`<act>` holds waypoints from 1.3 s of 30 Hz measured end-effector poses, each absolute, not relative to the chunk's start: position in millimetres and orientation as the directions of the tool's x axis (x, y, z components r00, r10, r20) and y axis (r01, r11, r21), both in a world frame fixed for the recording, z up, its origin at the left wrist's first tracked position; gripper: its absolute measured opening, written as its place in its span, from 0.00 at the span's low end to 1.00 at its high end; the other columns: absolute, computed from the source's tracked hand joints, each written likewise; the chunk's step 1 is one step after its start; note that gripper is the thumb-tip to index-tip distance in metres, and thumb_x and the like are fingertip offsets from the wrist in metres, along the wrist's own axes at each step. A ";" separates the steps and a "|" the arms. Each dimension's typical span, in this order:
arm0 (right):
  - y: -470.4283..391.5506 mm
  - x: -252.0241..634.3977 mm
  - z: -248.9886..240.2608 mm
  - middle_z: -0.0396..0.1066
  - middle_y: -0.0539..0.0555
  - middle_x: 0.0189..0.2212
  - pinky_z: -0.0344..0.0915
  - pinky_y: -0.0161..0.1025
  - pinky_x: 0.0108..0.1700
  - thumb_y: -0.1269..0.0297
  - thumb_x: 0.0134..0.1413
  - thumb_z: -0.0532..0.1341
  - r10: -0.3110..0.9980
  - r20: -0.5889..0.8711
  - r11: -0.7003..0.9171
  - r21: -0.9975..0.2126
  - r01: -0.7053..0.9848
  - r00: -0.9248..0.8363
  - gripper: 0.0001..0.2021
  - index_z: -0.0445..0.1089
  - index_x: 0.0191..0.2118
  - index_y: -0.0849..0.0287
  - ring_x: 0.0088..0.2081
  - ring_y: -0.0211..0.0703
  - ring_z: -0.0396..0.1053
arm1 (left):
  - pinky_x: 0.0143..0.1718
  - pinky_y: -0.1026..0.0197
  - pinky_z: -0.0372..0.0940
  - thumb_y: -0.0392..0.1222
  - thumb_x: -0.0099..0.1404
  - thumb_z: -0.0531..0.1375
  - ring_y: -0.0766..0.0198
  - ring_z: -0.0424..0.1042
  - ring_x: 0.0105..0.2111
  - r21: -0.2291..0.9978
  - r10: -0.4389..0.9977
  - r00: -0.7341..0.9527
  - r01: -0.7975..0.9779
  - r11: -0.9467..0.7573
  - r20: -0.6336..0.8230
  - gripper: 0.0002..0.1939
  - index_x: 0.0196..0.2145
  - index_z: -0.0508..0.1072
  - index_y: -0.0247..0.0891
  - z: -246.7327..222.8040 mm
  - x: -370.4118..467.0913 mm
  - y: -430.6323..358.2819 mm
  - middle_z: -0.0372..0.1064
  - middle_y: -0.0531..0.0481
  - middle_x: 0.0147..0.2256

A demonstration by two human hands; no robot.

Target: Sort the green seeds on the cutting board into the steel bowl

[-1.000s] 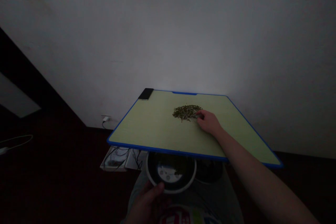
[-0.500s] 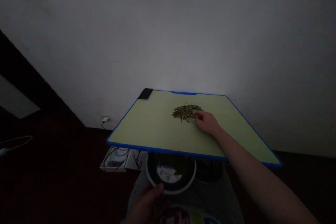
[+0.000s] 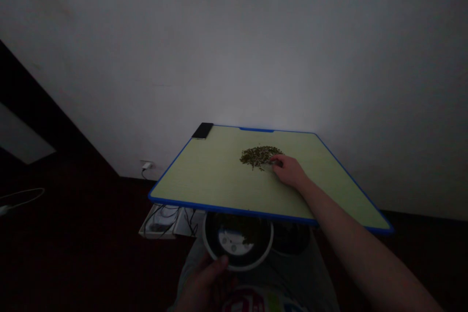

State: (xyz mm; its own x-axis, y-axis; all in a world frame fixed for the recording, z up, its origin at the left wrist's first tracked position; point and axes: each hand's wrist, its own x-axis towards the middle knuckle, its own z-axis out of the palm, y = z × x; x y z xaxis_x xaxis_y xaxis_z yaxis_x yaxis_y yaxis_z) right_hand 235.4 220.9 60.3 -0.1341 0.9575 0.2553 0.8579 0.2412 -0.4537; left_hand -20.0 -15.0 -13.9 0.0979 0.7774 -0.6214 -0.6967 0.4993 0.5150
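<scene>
Lower centre, the left hand holds a bowl of dark bits; lower left, a box holds cables. The right hand curls narrowly at the mid-frame pile, any pinch indiscernible.

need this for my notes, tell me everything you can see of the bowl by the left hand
The bowl is round and open-topped, with a pale rim, a dark-looking inner wall and a bright, shiny patch at the bottom. Dark greenish bits lie inside. It is below the table's front edge, which hides its far side. The left hand grips its near-left side, thumb over the rim. Its material and whether it touches the lap are too dark to tell.
</scene>
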 end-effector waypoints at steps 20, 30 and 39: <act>218.6 233.6 61.7 0.78 0.52 0.36 0.65 0.38 0.43 0.72 0.46 0.58 0.937 0.269 0.332 -0.479 0.813 -0.225 0.17 0.77 0.42 0.55 0.38 0.44 0.72 | 0.47 0.48 0.69 0.39 0.49 0.71 0.45 0.78 0.45 0.518 0.777 0.098 -0.693 0.502 -0.621 0.31 0.52 0.70 0.41 -11.6 -20.0 -15.0 0.81 0.42 0.42; 221.1 231.9 60.9 0.77 0.53 0.34 0.64 0.37 0.42 0.70 0.50 0.58 0.949 0.263 0.283 -0.470 0.836 -0.174 0.16 0.76 0.44 0.57 0.36 0.43 0.71 | 0.48 0.49 0.69 0.39 0.48 0.71 0.45 0.76 0.47 0.522 0.781 0.102 -0.689 0.502 -0.616 0.33 0.53 0.69 0.41 -3.2 -18.8 -15.5 0.81 0.41 0.43; 223.6 231.9 59.0 0.76 0.52 0.32 0.64 0.37 0.41 0.70 0.49 0.57 0.946 0.275 0.289 -0.477 0.830 -0.171 0.17 0.76 0.44 0.56 0.34 0.43 0.71 | 0.48 0.47 0.70 0.39 0.49 0.71 0.46 0.78 0.44 0.526 0.783 0.087 -0.694 0.491 -0.616 0.34 0.54 0.68 0.42 -12.5 -20.6 -14.2 0.81 0.42 0.42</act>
State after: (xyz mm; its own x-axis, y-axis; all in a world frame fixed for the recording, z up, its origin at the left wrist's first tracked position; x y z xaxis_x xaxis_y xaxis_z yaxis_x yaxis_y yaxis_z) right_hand 231.9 223.6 59.0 -0.1710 0.9461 0.2752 0.8303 0.2887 -0.4766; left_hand -20.6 -14.2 -12.5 0.0869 0.7828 -0.6162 -0.6940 0.4913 0.5263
